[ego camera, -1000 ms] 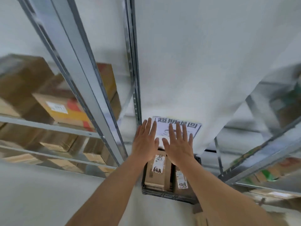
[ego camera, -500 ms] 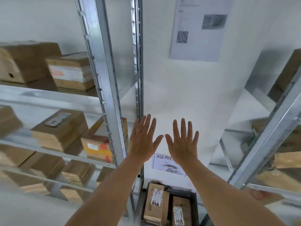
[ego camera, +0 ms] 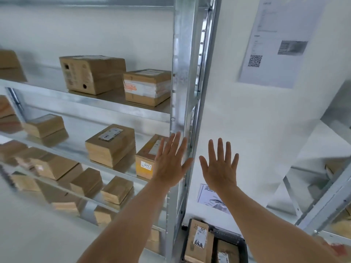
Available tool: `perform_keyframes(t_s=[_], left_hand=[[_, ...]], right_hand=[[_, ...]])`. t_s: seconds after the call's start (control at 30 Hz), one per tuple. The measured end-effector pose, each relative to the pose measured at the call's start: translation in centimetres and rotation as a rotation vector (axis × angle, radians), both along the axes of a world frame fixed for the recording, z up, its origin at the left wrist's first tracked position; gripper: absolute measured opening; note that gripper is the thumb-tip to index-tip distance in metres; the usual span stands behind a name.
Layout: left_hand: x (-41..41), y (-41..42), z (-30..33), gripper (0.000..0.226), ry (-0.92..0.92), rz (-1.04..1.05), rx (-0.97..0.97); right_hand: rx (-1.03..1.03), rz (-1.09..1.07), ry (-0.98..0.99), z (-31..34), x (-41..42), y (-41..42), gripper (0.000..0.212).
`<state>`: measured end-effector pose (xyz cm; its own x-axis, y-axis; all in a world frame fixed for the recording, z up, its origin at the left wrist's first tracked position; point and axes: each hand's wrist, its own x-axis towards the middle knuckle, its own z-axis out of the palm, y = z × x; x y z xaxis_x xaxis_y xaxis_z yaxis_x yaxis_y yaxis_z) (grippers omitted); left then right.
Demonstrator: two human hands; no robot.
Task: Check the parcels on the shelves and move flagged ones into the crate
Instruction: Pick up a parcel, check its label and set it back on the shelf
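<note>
Both hands are raised with backs to the camera and hold nothing: the left hand (ego camera: 171,164) has its fingers (ego camera: 175,144) spread in front of the metal shelf post (ego camera: 180,73), and the right hand (ego camera: 220,168) is splayed open against the white wall (ego camera: 247,120). On the top shelf (ego camera: 85,97) two cardboard parcels sit just beside each other: a large box (ego camera: 93,74) and a smaller taped box (ego camera: 147,86). The next shelf down shows three clear parcels, one being a box with a yellow label (ego camera: 145,160) partly behind the left hand. Lower shelves hold more, too blurred to count. The black crate (ego camera: 231,242) sits on the floor at the post's base, with two parcels inside. Two paper sheets hang on the wall, one with a square code (ego camera: 255,60).
</note>
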<state>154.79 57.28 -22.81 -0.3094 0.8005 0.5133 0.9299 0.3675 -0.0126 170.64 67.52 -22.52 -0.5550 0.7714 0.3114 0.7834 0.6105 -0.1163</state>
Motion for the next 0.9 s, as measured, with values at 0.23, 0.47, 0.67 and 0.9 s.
perform_keyframes(t_s=[0.23,0.47,0.67,0.9], left_hand=[[-12.1,-12.6,1.2,0.072,0.016,0.098,0.042],[-26.0,-27.6,1.4,0.074,0.028,0.277,-0.004],[-36.6,-37.7,2.6,0.075,0.019,0.47,0.046],[-48.9,-44.2,0.8,0.075,-0.005,0.578,0.032]], right_hand=[[0.063,0.096,0.078,1.5,-12.0,-10.5,0.077],[0.077,0.262,0.068,1.9,-27.1,-21.7,0.07],[0.097,0.439,0.055,3.2,-41.1,-30.7,0.07],[0.087,0.625,0.071,1.6,-56.4,-36.4,0.075]])
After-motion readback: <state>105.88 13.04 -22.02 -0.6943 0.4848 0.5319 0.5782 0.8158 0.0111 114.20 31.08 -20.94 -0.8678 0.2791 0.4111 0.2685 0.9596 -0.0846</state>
